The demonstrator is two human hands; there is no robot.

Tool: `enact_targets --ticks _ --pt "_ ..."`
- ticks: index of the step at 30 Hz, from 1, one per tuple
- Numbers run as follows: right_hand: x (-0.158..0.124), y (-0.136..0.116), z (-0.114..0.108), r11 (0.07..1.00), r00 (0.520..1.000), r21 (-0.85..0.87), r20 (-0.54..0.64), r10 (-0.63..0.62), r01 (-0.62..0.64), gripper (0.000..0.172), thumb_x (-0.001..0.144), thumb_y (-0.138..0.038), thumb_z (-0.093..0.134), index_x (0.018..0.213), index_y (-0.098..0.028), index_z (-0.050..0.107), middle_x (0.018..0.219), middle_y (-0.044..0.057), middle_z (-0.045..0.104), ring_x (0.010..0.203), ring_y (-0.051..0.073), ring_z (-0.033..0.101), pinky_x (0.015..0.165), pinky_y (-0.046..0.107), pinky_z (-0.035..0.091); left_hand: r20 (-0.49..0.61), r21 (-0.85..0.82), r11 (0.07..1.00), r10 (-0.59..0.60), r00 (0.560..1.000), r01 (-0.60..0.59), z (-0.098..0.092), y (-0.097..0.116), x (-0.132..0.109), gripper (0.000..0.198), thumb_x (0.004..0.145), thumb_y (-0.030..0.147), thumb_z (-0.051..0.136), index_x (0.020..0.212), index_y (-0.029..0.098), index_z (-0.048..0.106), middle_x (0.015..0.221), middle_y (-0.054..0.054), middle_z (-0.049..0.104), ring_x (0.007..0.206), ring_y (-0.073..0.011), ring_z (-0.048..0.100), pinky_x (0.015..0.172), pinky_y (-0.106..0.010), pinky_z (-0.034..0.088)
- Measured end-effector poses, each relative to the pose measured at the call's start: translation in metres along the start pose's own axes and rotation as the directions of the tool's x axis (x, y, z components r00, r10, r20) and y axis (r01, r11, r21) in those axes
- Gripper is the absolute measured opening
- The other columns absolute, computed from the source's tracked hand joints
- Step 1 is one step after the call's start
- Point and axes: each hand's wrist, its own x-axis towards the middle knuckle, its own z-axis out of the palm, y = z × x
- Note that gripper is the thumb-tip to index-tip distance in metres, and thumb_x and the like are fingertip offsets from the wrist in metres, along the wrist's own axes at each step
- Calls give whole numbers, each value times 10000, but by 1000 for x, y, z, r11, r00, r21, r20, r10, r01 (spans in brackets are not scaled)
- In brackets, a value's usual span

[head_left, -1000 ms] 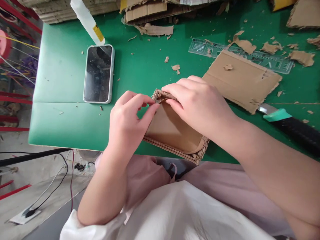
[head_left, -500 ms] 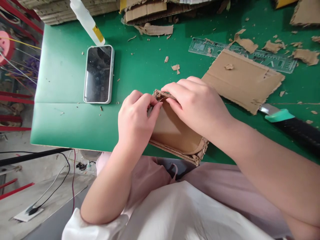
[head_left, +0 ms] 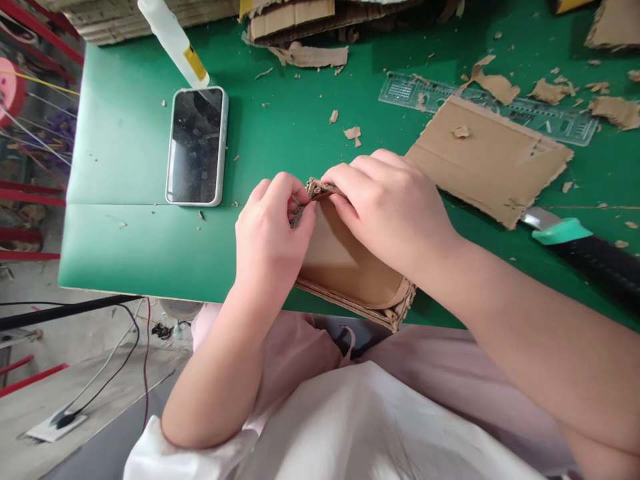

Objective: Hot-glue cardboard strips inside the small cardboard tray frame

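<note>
A shallow cardboard tray (head_left: 345,257) with layered, rough-edged walls lies tilted at the table's near edge, between my hands. My left hand (head_left: 270,223) is closed on its left wall near the far corner, thumb inside and fingers outside. With thumb and fingers, my right hand (head_left: 390,193) pinches the far wall just right of that same corner. The corner's ragged layers show between the two hands. Much of the far wall is hidden under my right hand.
On the green table (head_left: 125,247) are a phone (head_left: 196,147), a white bottle (head_left: 175,43), a clear ruler (head_left: 550,120) and a cardboard piece (head_left: 490,153) over a knife with a black handle (head_left: 595,260). Cardboard scraps (head_left: 500,87) lie around; stacked cardboard (head_left: 295,20) stands behind.
My left fingers and thumb have shifted slightly left along the tray's corner, baring more of its left wall. My right hand keeps its grip almost unmoved.
</note>
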Motion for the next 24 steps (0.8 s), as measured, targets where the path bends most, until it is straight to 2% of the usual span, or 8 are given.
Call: enact_targets --ticks 5,10,19,24 --pt "0 1 1 999 999 0 -39 -32 32 207 920 -168 414 940 -163 619 813 77 634 816 218 552 671 341 403 8 -24 1000 3 1000 -3 -2 -2 0 84 759 191 612 737 209 533 719 30 592 656 -127 565 597 -264 474" --pt "1 0 1 1000 1000 4 14 5 -5 207 921 -168 416 939 -162 621 829 84 631 836 227 561 689 351 410 11 -43 999 -10 1000 10 0 -3 1 95 740 162 611 723 214 534 705 32 589 647 -127 560 592 -267 478" --pt "3 -4 -5 1000 1000 13 13 -2 2 276 941 -172 358 959 -177 634 955 88 624 890 217 553 729 351 433 58 -82 996 -12 998 17 -2 -4 0 71 746 189 628 761 218 565 746 26 586 670 -121 561 605 -264 496" --pt "5 -4 -5 1000 1000 6 13 -28 28 306 953 -200 334 926 -174 637 947 88 617 887 214 548 713 347 428 46 -47 999 1 999 2 -5 -1 -2 31 779 243 628 782 234 599 781 15 586 650 -109 536 609 -259 487"
